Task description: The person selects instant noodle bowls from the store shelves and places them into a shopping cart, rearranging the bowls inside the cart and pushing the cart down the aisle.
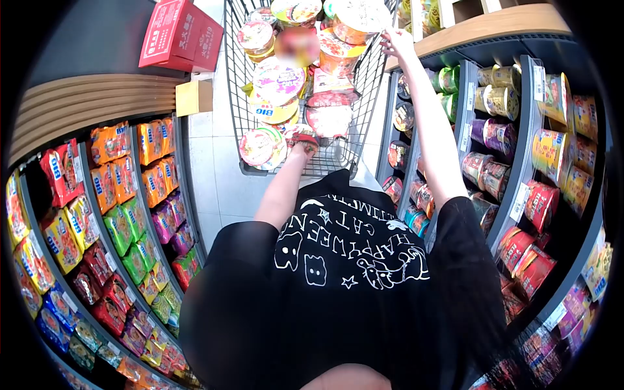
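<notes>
A black wire shopping cart stands in front of me, loaded with several instant noodle cups and bowls. My left hand reaches into its near end, fingers closed on a red noodle package. Beside that hand lies a round white-lidded bowl. My right hand is raised at the cart's right side, next to a large white-lidded bowl; its fingers look partly spread, and nothing shows between them. A purple-and-white lidded bowl sits mid-cart.
Shelves of bagged noodles line the left side, and shelves of noodle cups line the right. A red box stands at the upper left, beside a yellow card. Tiled floor shows left of the cart.
</notes>
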